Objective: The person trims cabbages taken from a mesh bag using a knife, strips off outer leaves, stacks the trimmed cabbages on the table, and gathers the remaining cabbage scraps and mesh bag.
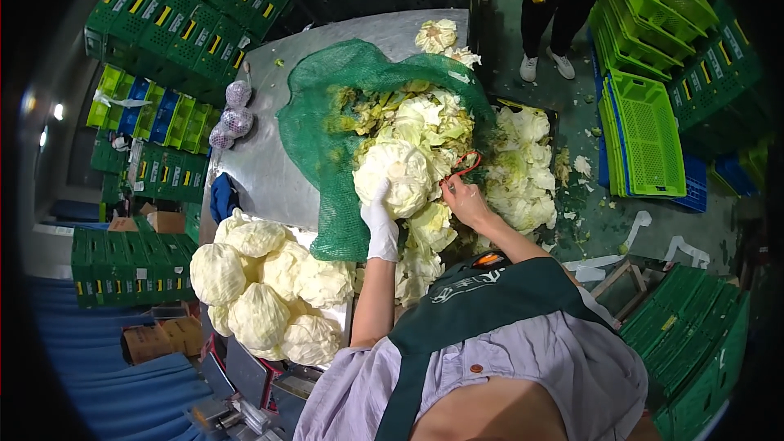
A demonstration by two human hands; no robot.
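Note:
My left hand [377,216], in a white glove, holds a pale cabbage [394,171] from its lower left. My bare right hand [459,196] is closed on a red looped tool [467,165] just right of that cabbage. Both are over a green mesh sack [314,106] spread on the metal table [261,147], with loose yellowed leaves [425,114] piled on it. A heap of trimmed cabbages [261,310] lies at the lower left. More cut leaves [523,171] fill a dark container on the right.
Stacked green crates [180,8] line the left; lime crates [641,135] stand on the right. A person [555,0] stands beyond the table's right side. Mesh bags of round produce [233,122] lie at the table's left edge. Leaf scraps and white strips [637,229] litter the floor.

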